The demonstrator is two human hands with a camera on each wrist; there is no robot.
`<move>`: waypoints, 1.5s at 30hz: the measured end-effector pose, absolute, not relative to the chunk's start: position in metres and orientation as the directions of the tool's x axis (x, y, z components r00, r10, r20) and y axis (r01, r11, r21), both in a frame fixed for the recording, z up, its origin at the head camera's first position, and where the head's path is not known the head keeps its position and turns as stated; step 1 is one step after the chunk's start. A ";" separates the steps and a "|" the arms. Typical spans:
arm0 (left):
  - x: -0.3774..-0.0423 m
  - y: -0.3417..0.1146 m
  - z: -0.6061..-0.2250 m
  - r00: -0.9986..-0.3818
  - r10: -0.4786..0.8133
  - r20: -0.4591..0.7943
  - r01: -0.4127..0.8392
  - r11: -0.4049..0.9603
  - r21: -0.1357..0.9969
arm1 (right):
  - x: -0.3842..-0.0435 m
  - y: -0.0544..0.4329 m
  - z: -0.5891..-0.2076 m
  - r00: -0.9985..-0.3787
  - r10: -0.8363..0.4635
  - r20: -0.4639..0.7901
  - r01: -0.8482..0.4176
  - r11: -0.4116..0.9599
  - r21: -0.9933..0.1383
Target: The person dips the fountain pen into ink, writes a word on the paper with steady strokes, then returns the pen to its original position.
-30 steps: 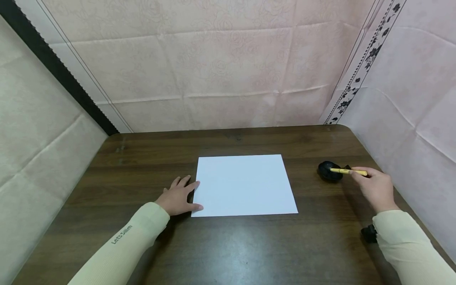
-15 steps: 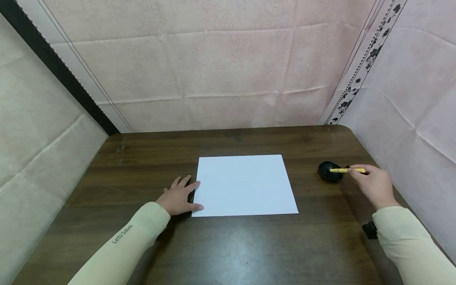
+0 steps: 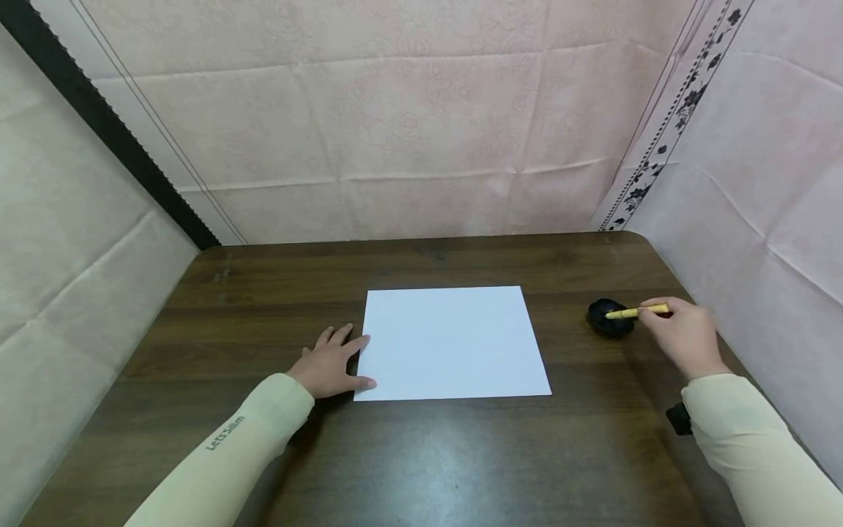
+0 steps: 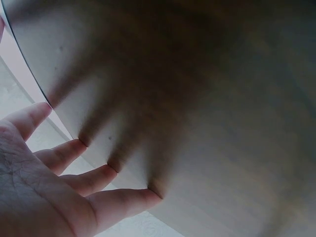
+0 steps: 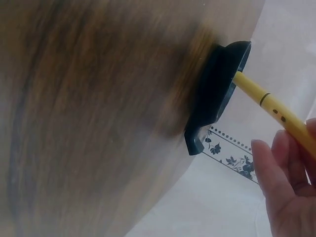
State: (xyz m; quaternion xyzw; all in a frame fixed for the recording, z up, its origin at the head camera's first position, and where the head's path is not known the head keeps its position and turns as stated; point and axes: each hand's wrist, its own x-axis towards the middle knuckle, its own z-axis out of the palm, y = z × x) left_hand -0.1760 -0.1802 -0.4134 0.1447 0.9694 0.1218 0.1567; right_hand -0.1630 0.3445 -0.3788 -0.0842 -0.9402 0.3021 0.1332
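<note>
In the head view, my left hand (image 3: 327, 369) rests spread at the left edge of a blank white sheet of paper (image 3: 454, 344), its thumb and index finger over that edge. From the left wrist, the same hand (image 4: 44, 187) shows fingertips on the tabletop. My right hand (image 3: 688, 337) pinches a yellow writing brush (image 3: 652, 311), held slanting with its lower end in a small black ink dish (image 3: 602, 322). In the right wrist view the brush (image 5: 274, 106) has a dark ring and dark marks; its tip is hidden behind the wall of the dish (image 5: 212, 89).
The brown wooden table (image 3: 435, 454) carries the paper near its middle and the dish toward the right. Pale patterned cloth (image 3: 408, 117) hangs behind it and along both sides. A small black device (image 3: 679, 419) sits under my right wrist.
My right hand has shifted a little left and away from me, and the brush now slants more, its tip still at the dish. The left hand and paper stay put.
</note>
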 end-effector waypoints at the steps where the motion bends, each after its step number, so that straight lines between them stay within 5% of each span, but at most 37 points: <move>1: -0.176 -0.180 -0.413 -0.909 0.318 -0.268 0.242 0.928 0.283 | -0.163 0.345 -0.379 -0.950 0.241 0.200 0.078 0.802 -0.593; 45: -0.175 -0.178 -0.408 -0.910 0.306 -0.280 0.229 0.933 0.278 | -0.180 0.341 -0.376 -0.970 0.201 0.137 0.086 0.810 -0.580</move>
